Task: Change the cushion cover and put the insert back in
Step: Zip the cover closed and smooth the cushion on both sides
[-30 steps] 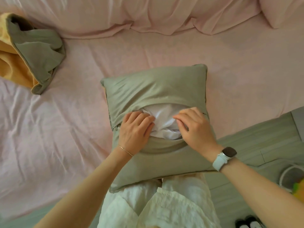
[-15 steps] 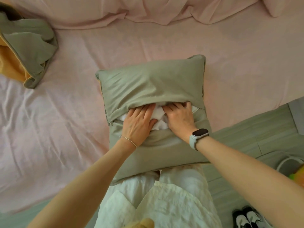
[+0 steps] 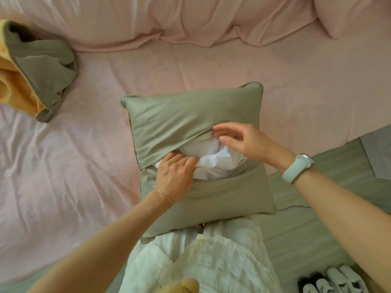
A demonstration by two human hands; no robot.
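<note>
A sage-green cushion cover lies on the pink bed in front of me, filled out, with its middle opening gaping. The white insert bulges out of that opening. My left hand presses flat on the insert at the left end of the gap, fingertips tucked against the white fabric. My right hand hovers at the upper flap's edge, fingers and thumb pinching the green fabric and lifting it. A second green-and-yellow cover lies crumpled at the far left of the bed.
The pink sheet covers the bed, with pink pillows along the back. Grey-green floorboards run to the right, with shoes at the bottom right. My white trousers are against the bed edge.
My right hand has lifted off the insert and moved up-right to the upper flap's edge, pulling it open; more white insert shows. My left hand stays pressed on the insert.
</note>
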